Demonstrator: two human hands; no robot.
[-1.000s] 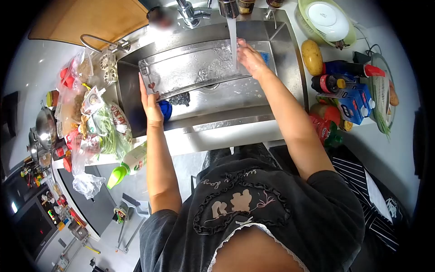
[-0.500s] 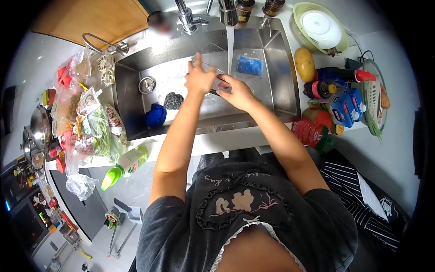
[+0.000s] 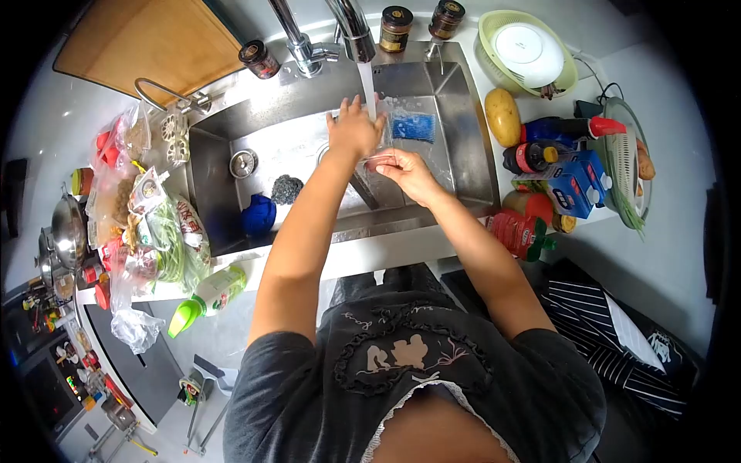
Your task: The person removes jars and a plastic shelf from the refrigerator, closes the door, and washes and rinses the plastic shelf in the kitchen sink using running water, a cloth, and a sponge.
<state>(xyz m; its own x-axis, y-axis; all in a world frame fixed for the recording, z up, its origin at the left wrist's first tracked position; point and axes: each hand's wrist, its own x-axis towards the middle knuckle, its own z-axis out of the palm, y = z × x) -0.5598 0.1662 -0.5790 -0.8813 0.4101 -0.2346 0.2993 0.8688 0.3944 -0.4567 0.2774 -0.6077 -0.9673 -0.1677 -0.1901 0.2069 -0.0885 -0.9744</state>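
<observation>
Under the running faucet [image 3: 351, 32], my left hand [image 3: 355, 133] lies with its fingers spread against a clear plastic container [image 3: 386, 137]. Just to its right, my right hand [image 3: 407, 174] has its fingers closed on the container's near end. The container stands steeply tilted in the steel sink [image 3: 455, 108], and much of it is hidden by my hands. A blue scrubbing pad [image 3: 414, 127] lies on the sink floor to the right. To the left are a dark scourer [image 3: 286, 189] and a blue item [image 3: 258, 214].
Bagged vegetables [image 3: 171, 231] crowd the left counter, with a green-capped bottle [image 3: 208, 299] at its front edge. Jars [image 3: 395, 29] stand behind the sink. On the right are a potato [image 3: 503, 117], blue cartons [image 3: 575, 189] and a green basin [image 3: 488, 46].
The clear container has turned from lying lengthwise across the sink to a steep tilt. My left hand has moved from its left end to the water stream, and the view has shifted.
</observation>
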